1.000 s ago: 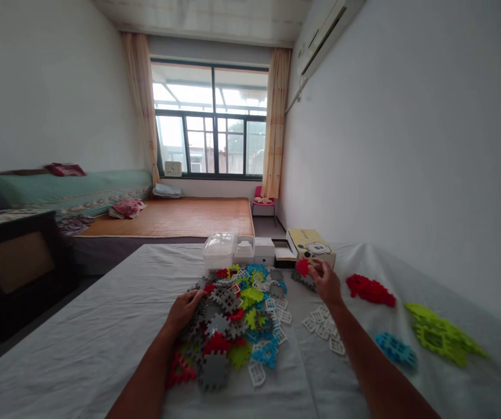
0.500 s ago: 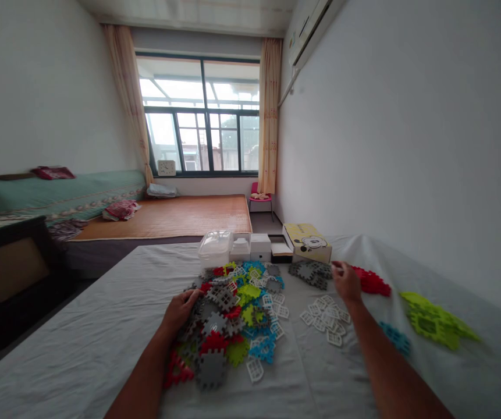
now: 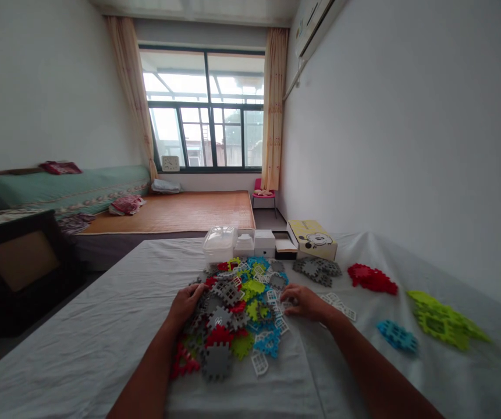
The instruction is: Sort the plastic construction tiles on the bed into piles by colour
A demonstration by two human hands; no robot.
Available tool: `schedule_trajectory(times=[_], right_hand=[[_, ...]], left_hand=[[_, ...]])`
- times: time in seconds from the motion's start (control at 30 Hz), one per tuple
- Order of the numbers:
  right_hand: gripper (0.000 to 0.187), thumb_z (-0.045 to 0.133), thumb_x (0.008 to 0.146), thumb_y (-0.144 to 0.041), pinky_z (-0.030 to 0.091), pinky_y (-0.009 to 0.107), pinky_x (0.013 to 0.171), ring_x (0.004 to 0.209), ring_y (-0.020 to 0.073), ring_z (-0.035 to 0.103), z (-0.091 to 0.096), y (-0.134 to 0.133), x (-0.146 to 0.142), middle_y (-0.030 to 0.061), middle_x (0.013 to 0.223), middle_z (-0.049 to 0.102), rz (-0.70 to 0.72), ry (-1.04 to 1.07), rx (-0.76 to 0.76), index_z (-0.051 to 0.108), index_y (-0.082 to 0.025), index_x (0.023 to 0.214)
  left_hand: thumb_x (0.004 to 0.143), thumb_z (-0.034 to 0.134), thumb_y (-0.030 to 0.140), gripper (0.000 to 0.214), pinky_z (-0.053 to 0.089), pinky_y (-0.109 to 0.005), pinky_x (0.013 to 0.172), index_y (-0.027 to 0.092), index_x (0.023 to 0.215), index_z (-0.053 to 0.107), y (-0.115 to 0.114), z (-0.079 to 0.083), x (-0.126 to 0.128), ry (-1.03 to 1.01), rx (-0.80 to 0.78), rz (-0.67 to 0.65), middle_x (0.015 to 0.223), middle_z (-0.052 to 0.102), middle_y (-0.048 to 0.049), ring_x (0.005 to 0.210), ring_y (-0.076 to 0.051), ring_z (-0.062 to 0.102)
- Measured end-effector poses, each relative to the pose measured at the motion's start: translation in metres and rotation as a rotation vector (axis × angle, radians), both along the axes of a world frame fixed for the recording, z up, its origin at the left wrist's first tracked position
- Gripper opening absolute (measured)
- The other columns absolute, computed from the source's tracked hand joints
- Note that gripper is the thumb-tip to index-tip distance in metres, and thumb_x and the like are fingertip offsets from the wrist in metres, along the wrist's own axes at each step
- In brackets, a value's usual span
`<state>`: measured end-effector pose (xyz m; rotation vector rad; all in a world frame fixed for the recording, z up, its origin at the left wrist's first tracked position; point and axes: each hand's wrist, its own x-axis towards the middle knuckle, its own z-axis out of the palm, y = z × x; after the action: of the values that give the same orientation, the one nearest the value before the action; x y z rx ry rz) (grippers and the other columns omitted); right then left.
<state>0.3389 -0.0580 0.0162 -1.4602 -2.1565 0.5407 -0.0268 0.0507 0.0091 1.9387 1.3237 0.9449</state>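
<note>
The pile of pieces [image 3: 236,309] lies before the boxes [image 3: 265,244].

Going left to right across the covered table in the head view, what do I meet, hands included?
Left hand → mixed pile of colored pieces → right hand → red pieces → green pieces.

The scene was taken in by a single head-worn camera, set above the near end of the table [image 3: 114,326] and faced forward and down. The left hand [image 3: 185,302] and right hand [image 3: 301,301] were framed fairly near, with the forearms cut by the bottom edge. Farther off, the bed [image 3: 180,212] was shown; the window [image 3: 209,110] was faced almost squarely.
</note>
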Motion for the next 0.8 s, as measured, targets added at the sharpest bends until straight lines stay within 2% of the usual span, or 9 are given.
schedule_trajectory(times=[0.13, 0.27, 0.33, 0.4, 0.5, 0.6, 0.7, 0.8], right_hand=[[0.020, 0.062, 0.070, -0.031, 0.044, 0.023, 0.064, 0.069, 0.0140, 0.058, 0.006, -0.002, 0.004, 0.0011, 0.081, 0.065, -0.048, 0.051, -0.034, 0.068, -0.020, 0.085], [0.031, 0.048, 0.080, -0.040, 0.041, 0.022, 0.057, 0.059, 0.0133, 0.057, 0.014, -0.004, 0.032, 0.0015, 0.065, 0.065, -0.120, 0.041, -0.095, 0.068, -0.017, 0.076], [0.035, 0.047, 0.080, -0.042, 0.041, 0.023, 0.057, 0.058, 0.0138, 0.056, 0.016, -0.005, 0.043, 0.0026, 0.062, 0.065, -0.218, -0.033, -0.072, 0.069, -0.017, 0.069], [0.031, 0.051, 0.078, -0.042, 0.042, 0.024, 0.062, 0.064, 0.0154, 0.058, 0.015, -0.005, 0.043, 0.0036, 0.068, 0.066, -0.288, -0.081, 0.006, 0.070, -0.019, 0.072], [0.023, 0.059, 0.073, -0.037, 0.044, 0.024, 0.068, 0.071, 0.0151, 0.060, 0.009, -0.004, 0.024, 0.0037, 0.085, 0.067, -0.213, -0.050, 0.057, 0.070, -0.022, 0.086], [0.029, 0.067, 0.067, -0.035, 0.045, 0.024, 0.068, 0.070, 0.0130, 0.060, 0.002, -0.003, 0.002, 0.0027, 0.096, 0.064, -0.101, -0.042, 0.022, 0.069, -0.024, 0.094], [0.023, 0.066, 0.069, -0.034, 0.045, 0.025, 0.072, 0.073, 0.0135, 0.060, 0.001, -0.004, -0.008, 0.0021, 0.096, 0.064, -0.112, -0.086, 0.031, 0.069, -0.025, 0.090], [0.016, 0.062, 0.072, -0.032, 0.044, 0.026, 0.079, 0.087, 0.0166, 0.058, 0.006, -0.007, -0.009, 0.0021, 0.093, 0.065, -0.095, -0.144, 0.096, 0.070, -0.025, 0.084]], left_hand=[[0.076, 0.043, 0.055, 0.048, 0.043, -0.023, 0.070, 0.017, 0.087, 0.071, 0.000, 0.000, 0.001, -0.005, -0.002, 0.005, 0.082, 0.071, -0.0005, 0.084, -0.022, 0.061], [0.074, 0.044, 0.056, 0.049, 0.043, -0.024, 0.072, 0.017, 0.086, 0.071, 0.000, 0.001, 0.001, 0.003, -0.007, 0.018, 0.082, 0.071, -0.0003, 0.085, -0.023, 0.061], [0.075, 0.044, 0.056, 0.049, 0.043, -0.024, 0.072, 0.017, 0.086, 0.071, 0.000, 0.001, 0.001, 0.009, -0.009, 0.017, 0.083, 0.071, -0.0005, 0.085, -0.023, 0.061], [0.075, 0.044, 0.056, 0.049, 0.043, -0.024, 0.072, 0.017, 0.087, 0.071, 0.001, 0.001, 0.001, 0.015, -0.004, 0.013, 0.083, 0.071, -0.0007, 0.085, -0.022, 0.061], [0.076, 0.043, 0.056, 0.048, 0.043, -0.024, 0.073, 0.017, 0.087, 0.071, 0.002, -0.001, 0.000, 0.018, 0.007, 0.018, 0.085, 0.071, -0.0008, 0.085, -0.022, 0.061], [0.076, 0.043, 0.056, 0.049, 0.044, -0.024, 0.073, 0.017, 0.087, 0.071, 0.002, -0.003, 0.000, 0.005, 0.009, 0.026, 0.086, 0.072, -0.0012, 0.086, -0.022, 0.061], [0.075, 0.043, 0.057, 0.050, 0.044, -0.025, 0.074, 0.018, 0.087, 0.071, 0.002, -0.003, 0.000, 0.009, 0.004, 0.024, 0.085, 0.072, -0.0011, 0.087, -0.023, 0.062], [0.075, 0.043, 0.058, 0.051, 0.044, -0.025, 0.075, 0.018, 0.088, 0.071, 0.003, -0.002, 0.000, 0.021, 0.002, 0.022, 0.086, 0.072, -0.0008, 0.086, -0.023, 0.062]])
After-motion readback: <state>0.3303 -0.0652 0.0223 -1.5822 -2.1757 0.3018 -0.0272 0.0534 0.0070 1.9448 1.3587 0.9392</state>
